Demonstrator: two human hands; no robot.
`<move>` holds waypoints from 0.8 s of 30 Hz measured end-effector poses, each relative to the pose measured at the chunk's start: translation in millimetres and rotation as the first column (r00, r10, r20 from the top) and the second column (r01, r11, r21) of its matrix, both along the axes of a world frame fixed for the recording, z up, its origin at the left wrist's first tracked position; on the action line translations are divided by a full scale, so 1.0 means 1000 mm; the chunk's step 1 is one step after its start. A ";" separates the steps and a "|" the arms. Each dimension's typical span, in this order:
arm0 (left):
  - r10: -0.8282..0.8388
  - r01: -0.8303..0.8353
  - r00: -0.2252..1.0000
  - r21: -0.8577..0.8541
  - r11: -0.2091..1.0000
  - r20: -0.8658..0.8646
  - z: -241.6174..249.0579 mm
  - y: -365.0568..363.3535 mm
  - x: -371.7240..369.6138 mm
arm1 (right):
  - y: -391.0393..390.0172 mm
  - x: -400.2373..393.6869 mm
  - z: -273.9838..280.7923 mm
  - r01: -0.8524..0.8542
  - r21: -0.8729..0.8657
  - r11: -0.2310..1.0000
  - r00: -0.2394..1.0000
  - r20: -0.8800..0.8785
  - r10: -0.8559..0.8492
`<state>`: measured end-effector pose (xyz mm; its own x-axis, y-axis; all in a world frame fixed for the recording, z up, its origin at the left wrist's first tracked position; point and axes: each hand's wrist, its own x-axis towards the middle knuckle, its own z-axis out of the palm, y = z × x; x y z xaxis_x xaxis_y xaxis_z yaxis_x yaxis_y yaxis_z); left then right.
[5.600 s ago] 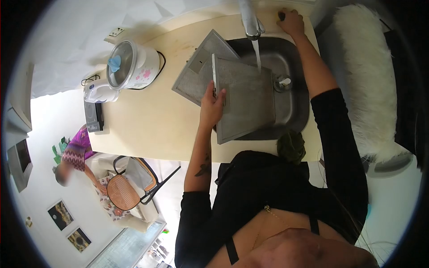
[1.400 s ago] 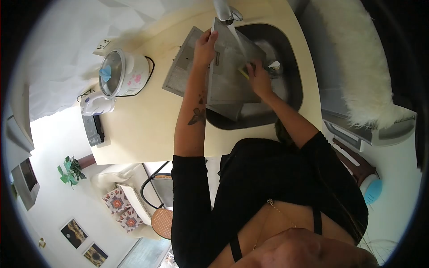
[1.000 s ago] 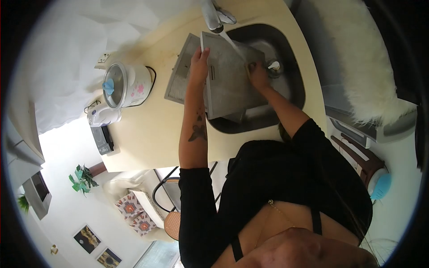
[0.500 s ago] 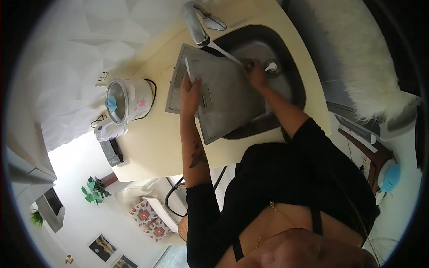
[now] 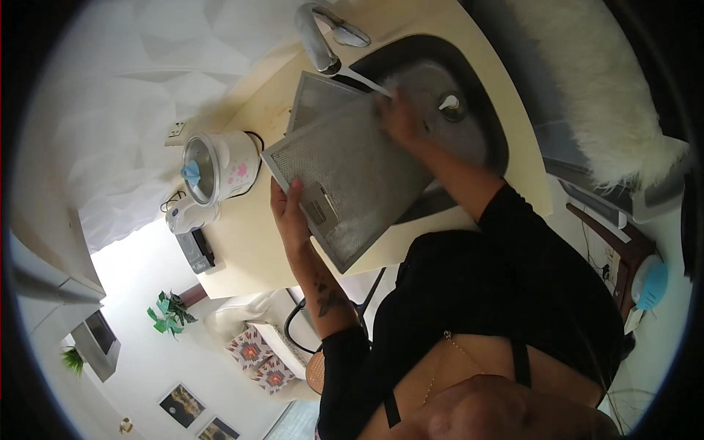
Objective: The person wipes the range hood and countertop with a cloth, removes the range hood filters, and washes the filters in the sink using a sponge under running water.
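A grey metal mesh range hood filter (image 5: 367,158), with a small latch on its face, lies tilted across the sink edge. My left hand (image 5: 290,209) grips its left edge, thumb on top near the latch. My right hand (image 5: 402,121) is at the filter's far right side, beside the water stream; its fingers are smeared by motion. Water runs from the chrome faucet (image 5: 317,44) down to that spot. A second mesh filter (image 5: 323,99) lies on the counter, partly hidden under the first. The dark sink (image 5: 488,139) extends to the right, with a white piece (image 5: 449,103) at its drain.
On the cream counter (image 5: 246,246) stand a white slow cooker (image 5: 235,169) with a floral print, a white appliance (image 5: 192,214) and a black-topped device (image 5: 196,251). A wall socket (image 5: 176,130) is behind them. White fur (image 5: 601,95) hangs at the right.
The filter has turned and its left edge has risen into fuller view, with my left hand shifted lower left along it. My right hand has moved slightly left.
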<state>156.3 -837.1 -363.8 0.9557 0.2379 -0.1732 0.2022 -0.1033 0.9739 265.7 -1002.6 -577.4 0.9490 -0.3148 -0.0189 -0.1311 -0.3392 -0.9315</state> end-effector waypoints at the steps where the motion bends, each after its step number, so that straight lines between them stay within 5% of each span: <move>1: 0.018 -0.017 1.000 -0.044 0.999 0.017 -0.002 0.000 0.000 | 0.015 -0.017 0.037 -0.024 0.014 1.000 0.999 0.033 0.023; 2: 0.014 -0.013 1.000 -0.045 0.999 0.014 -0.003 0.002 0.000 | 0.015 -0.030 0.062 -0.020 0.013 1.000 0.999 0.030 0.019; 4: 0.007 -0.006 0.999 -0.047 0.999 0.034 -0.002 0.006 0.002 | 0.012 -0.045 0.096 -0.303 0.208 0.930 0.940 -0.097 0.328; 7: 0.050 -0.051 0.999 0.044 0.998 0.016 0.013 0.003 -0.012 | 0.006 -0.001 0.007 -0.064 -0.016 0.998 0.997 -0.033 0.064; 10: 0.074 -0.074 0.997 -0.002 0.997 -0.034 0.016 0.020 -0.031 | -0.029 0.015 -0.009 -0.082 -0.027 0.996 0.993 -0.087 0.079; 12: 0.123 -0.123 0.992 -0.012 0.992 0.006 0.007 0.026 -0.033 | -0.030 0.017 0.001 -0.027 -0.010 1.000 1.000 -0.010 0.027; 15: 0.136 -0.135 0.990 -0.051 0.990 0.022 0.002 0.031 -0.032 | 0.005 -0.016 0.057 -0.150 -0.066 0.986 0.984 -0.104 0.143; 17: 0.135 -0.134 0.991 -0.050 0.990 0.012 0.003 0.035 -0.031 | 0.012 -0.033 0.084 -0.338 0.051 0.940 0.940 -0.026 0.340; 20: 0.163 -0.163 0.986 -0.040 0.986 0.013 0.008 0.039 -0.039 | 0.000 0.002 0.021 -0.102 0.171 0.980 0.989 -0.091 0.119; 21: 0.166 -0.165 0.986 -0.040 0.985 0.012 0.008 0.037 -0.041 | -0.005 0.002 0.022 -0.104 0.171 0.980 0.988 -0.091 0.121; 23: 0.235 -0.230 0.971 -0.116 0.966 0.033 0.006 0.034 -0.040 | -0.015 0.006 0.028 -0.161 -0.095 0.982 0.982 -0.110 0.151; 24: 0.239 -0.234 0.970 -0.121 0.965 0.033 0.000 0.037 -0.038 | -0.010 -0.008 0.047 -0.257 -0.019 0.966 0.958 -0.134 0.252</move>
